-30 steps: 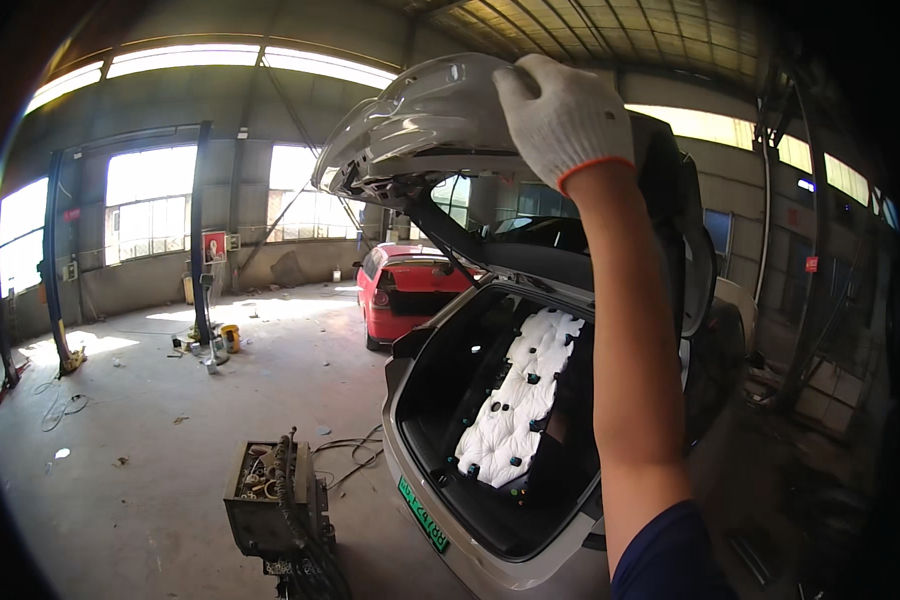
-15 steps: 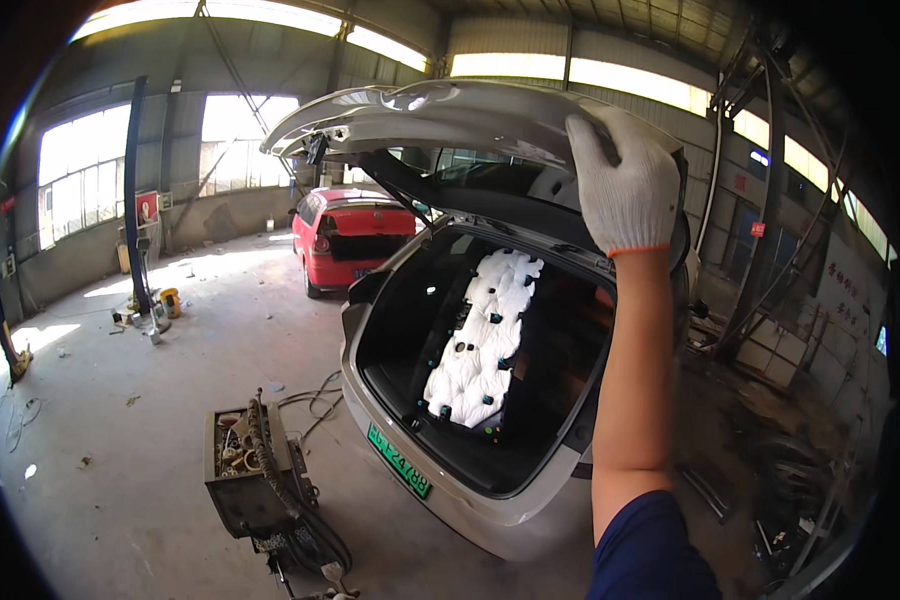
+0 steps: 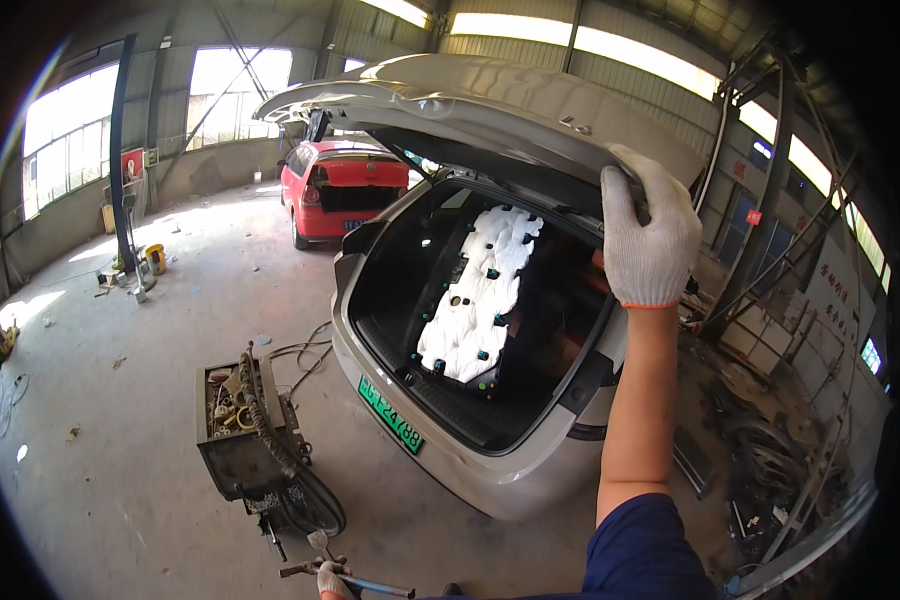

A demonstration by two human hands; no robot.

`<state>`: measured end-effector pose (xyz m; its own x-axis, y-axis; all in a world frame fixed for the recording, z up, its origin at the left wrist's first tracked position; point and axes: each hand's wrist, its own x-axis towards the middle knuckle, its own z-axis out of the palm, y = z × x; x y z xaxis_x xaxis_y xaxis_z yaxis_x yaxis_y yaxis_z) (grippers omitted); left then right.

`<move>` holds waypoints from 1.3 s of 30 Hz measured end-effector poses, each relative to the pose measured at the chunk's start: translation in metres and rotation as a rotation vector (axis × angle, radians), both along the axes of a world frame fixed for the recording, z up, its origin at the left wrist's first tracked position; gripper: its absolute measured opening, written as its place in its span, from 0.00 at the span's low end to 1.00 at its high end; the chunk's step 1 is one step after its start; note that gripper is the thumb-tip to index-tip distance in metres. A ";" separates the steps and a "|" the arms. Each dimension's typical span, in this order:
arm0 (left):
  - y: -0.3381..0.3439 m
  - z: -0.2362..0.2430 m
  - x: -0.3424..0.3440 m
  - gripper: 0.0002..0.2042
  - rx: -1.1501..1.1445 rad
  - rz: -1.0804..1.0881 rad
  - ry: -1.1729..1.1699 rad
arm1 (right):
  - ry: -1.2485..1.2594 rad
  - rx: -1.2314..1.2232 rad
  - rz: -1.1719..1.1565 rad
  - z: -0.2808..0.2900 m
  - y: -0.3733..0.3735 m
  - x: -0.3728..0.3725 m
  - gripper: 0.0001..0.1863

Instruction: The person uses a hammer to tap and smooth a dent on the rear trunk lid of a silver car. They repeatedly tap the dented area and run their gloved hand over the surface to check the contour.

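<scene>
My right hand (image 3: 652,235), in a pale knit glove with an orange cuff, grips the lower edge of the raised tailgate (image 3: 490,90) on a beige car. Its thumb side faces left and its fingertips curl over the edge. Below, the open cargo area holds a white quilted pad (image 3: 482,290) with dark clip-like spots. At the bottom edge my gloved left hand (image 3: 332,578) is closed around a hammer-like tool (image 3: 375,586) with a blue handle. A second pale, rounded tool end (image 3: 318,540) sticks up beside that hand; what it belongs to is unclear.
A dark cart (image 3: 240,440) with hoses and rings on top stands left of the bumper, its cables on the floor. A red car (image 3: 345,190) with its back open is farther off. Dark car parts (image 3: 760,450) lie at right. A yellow bucket (image 3: 156,260) stands far left.
The tailgate has come partway down with my right hand on it, showing more of its outer face. My left hand and the blue-handled tool have come into view at the bottom.
</scene>
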<state>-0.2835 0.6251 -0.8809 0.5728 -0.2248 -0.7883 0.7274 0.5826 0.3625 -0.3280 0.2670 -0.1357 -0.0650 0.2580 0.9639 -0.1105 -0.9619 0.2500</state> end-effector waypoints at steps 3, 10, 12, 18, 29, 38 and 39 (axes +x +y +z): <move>0.003 -0.011 -0.005 0.10 -0.021 -0.047 0.008 | 0.013 0.028 0.008 -0.008 0.003 -0.001 0.09; -0.005 -0.029 -0.025 0.13 0.144 -0.231 0.076 | 0.053 -0.072 -0.037 -0.031 0.000 -0.012 0.11; 0.014 -0.038 -0.015 0.13 0.136 -0.201 0.062 | 0.045 -0.094 0.003 -0.038 0.004 -0.005 0.13; 0.018 -0.041 -0.012 0.13 0.113 -0.201 0.065 | 0.113 -0.151 -0.054 -0.064 0.004 -0.013 0.16; 0.019 -0.053 -0.016 0.13 0.055 -0.098 0.104 | 0.340 -0.155 -0.045 -0.133 0.004 -0.030 0.23; 0.018 -0.022 -0.028 0.11 0.046 -0.151 0.122 | 0.524 -0.136 0.013 -0.191 0.000 -0.043 0.35; 0.011 -0.015 -0.030 0.12 0.044 -0.146 0.132 | 0.590 -0.127 0.009 -0.191 0.000 -0.048 0.37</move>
